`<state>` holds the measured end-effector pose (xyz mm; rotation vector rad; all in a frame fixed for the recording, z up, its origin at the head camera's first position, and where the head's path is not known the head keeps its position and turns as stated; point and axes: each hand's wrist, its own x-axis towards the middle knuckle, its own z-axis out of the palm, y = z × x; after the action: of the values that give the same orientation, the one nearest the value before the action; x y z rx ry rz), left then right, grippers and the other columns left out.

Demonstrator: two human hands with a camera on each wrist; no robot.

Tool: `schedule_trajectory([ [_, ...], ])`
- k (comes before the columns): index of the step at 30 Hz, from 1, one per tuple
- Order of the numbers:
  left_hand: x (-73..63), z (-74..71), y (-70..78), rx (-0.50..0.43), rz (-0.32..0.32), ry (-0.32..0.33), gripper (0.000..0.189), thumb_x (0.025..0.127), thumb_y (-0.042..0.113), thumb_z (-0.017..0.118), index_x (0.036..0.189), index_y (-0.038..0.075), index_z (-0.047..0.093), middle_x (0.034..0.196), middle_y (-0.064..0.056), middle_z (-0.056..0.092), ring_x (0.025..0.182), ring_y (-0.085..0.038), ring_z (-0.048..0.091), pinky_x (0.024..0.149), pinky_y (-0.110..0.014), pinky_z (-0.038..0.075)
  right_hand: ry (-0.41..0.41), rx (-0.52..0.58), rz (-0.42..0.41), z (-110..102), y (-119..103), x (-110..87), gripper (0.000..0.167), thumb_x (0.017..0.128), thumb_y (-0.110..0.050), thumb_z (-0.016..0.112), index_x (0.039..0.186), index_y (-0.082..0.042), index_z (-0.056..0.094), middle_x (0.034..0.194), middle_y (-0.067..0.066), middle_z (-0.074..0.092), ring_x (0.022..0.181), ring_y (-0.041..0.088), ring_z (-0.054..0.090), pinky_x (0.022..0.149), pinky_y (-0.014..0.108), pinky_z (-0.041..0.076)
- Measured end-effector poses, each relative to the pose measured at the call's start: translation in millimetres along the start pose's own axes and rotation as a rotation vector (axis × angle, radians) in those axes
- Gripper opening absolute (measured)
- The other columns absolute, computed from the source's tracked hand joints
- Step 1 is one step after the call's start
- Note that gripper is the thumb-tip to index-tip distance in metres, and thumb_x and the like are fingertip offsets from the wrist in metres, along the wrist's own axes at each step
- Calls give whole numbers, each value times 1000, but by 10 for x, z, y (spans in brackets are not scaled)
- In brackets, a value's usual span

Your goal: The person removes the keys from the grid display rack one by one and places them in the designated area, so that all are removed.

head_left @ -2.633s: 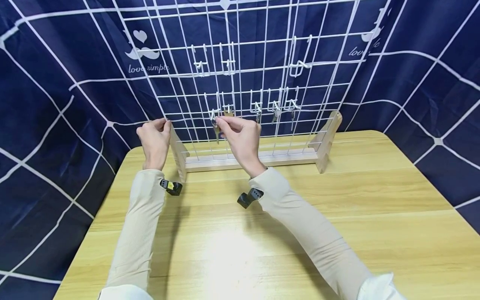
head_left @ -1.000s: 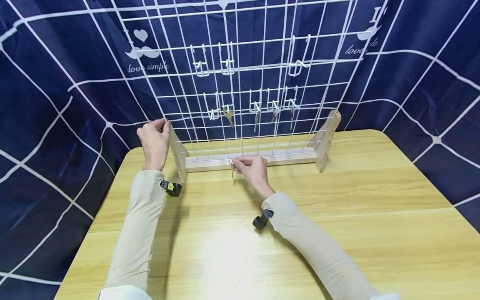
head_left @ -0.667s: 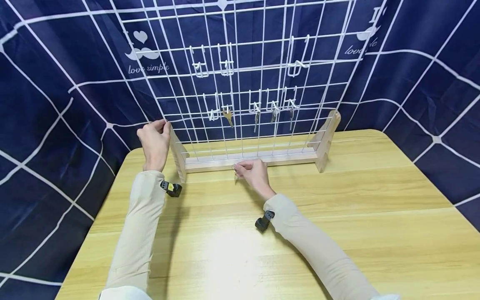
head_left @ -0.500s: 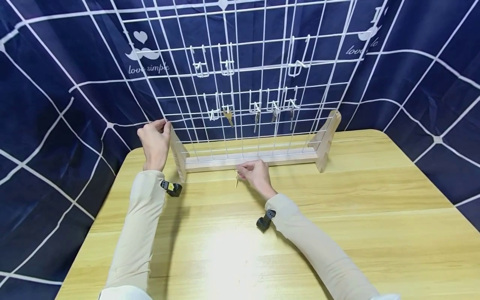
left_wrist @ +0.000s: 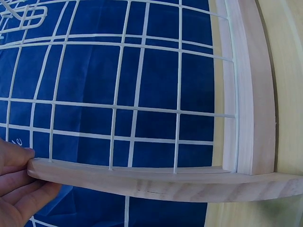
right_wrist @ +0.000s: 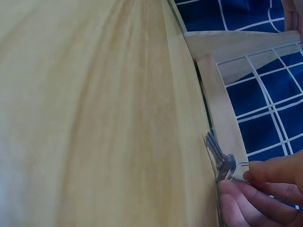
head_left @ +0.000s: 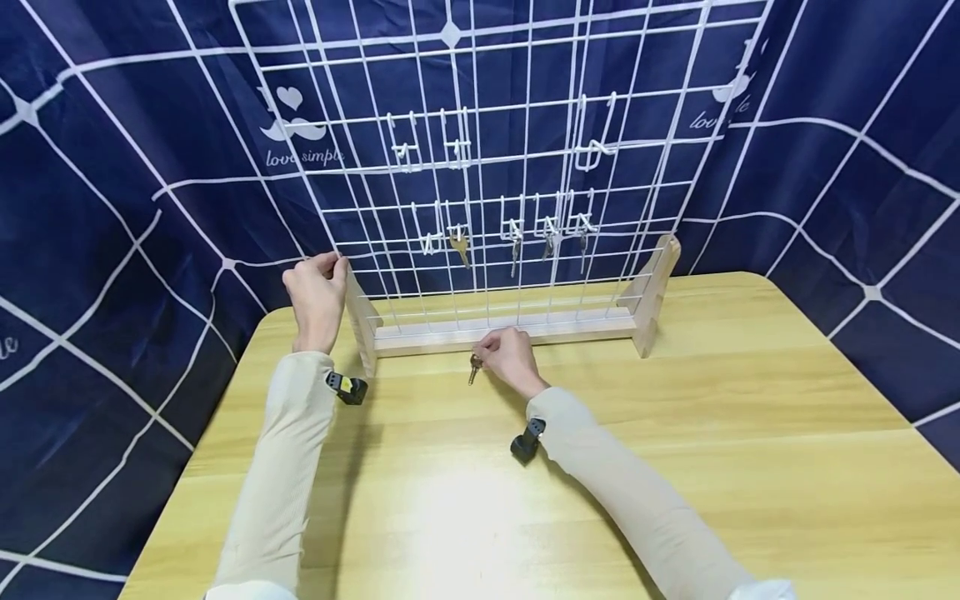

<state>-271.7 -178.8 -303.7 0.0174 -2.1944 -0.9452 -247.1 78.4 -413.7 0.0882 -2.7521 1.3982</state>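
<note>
Fingers (right_wrist: 279,170) and thumb of the right hand (head_left: 510,360) are pinched together on a slim ring (right_wrist: 242,164), and off that ring hangs a key (right_wrist: 215,150)! It dangles at a tilt, tip lower left in the head view, just in front of the pale wooden base bar (head_left: 585,330) and over the table (head_left: 675,467); whether the tip touches down, I cannot tell. Across to the left hand (head_left: 317,304), and it's a firm hold at the upper end of the wooden side support (left_wrist: 142,185), thumb on one edge, fingers on the other. Up above, the white wire grid (left_wrist: 114,107) carries its two rows of hooks: a brass-coloured key (head_left: 460,248) on the lower row, second hook from the left, then three darker keys (head_left: 516,255) lined up to its right, each on its own hook. Both beige sleeves (head_left: 273,475) wear a black wrist camera (head_left: 525,443), and dark blue cloth (head_left: 75,450) with white lines backs the whole scene.
</note>
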Motion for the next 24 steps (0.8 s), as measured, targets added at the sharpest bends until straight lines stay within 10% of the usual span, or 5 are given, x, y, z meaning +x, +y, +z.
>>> schedule_trajectory([
  [6, -15, 0, -23, -6, 8, 7, 20, 90, 10, 64, 98, -4, 74, 91, -17, 73, 83, -30, 71, 76, -40, 53, 1, -72, -30, 33, -7, 14, 5, 81, -3, 72, 84, -6, 75, 75, 4, 71, 67, 16, 64, 85, 37, 48],
  [17, -21, 11, -34, -10, 16, 10, 19, 89, 9, 64, 98, -4, 74, 91, -17, 73, 84, -30, 70, 76, -40, 54, -87, -218, -74, 45, -2, 2, 8, 74, 0, 76, 78, -6, 72, 84, 5, 72, 69, 14, 60, 69, 26, 48],
  [24, -8, 0, -21, -8, 13, 5, 20, 90, 10, 63, 99, -4, 74, 90, -18, 73, 82, -30, 70, 77, -39, 53, -174, -77, 49, 40, -12, 0, 7, 77, 6, 71, 80, 0, 70, 75, 9, 71, 49, 12, 59, 46, 21, 48],
])
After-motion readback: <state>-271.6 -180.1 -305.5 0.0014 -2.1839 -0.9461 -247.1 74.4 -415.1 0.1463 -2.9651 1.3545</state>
